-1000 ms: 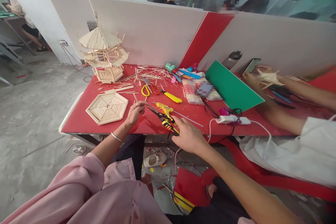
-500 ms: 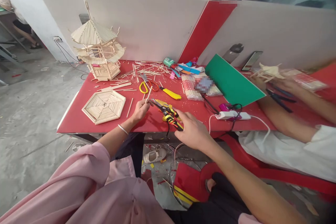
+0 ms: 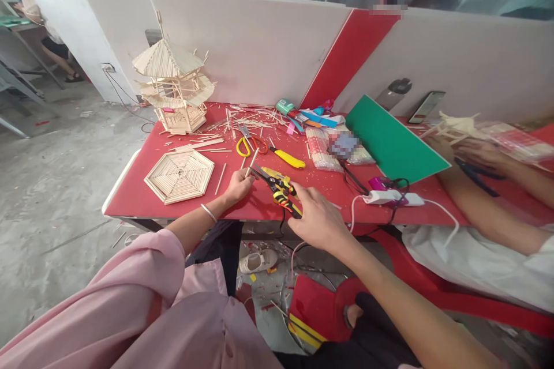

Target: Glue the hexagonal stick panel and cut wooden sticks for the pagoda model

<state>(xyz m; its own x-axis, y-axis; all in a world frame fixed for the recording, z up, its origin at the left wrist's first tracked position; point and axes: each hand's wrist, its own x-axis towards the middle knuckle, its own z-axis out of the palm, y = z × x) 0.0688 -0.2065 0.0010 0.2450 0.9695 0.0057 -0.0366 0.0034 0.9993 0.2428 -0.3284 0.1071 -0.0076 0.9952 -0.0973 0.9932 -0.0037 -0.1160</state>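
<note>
My left hand (image 3: pixel 239 185) is closed on a thin wooden stick (image 3: pixel 252 161), whose upper end points up and away. Black and yellow pruning shears (image 3: pixel 279 189) are in my right hand (image 3: pixel 318 216), with the fingers around the handles. The blades reach the stick just beside my left fingers; whether they touch it I cannot tell. Left of my left hand lies a hexagonal panel of sticks (image 3: pixel 179 176), with a loose stick (image 3: pixel 220 179) beside it. A yellow glue gun (image 3: pixel 274 174) lies partly hidden behind the shears.
A stick pagoda (image 3: pixel 175 86) stands at the back left. Scissors (image 3: pixel 246 141), yellow-handled pliers (image 3: pixel 288 157), scattered sticks (image 3: pixel 255 118) and bagged sticks (image 3: pixel 322 150) lie behind my hands. To the right are a green board (image 3: pixel 393 138), a power strip (image 3: pixel 393 198) and a co-worker's arms (image 3: pixel 485 193).
The whole view has shifted slightly, so the table sits a little further right and lower. My hands keep nearly the same hold on the stick and shears.
</note>
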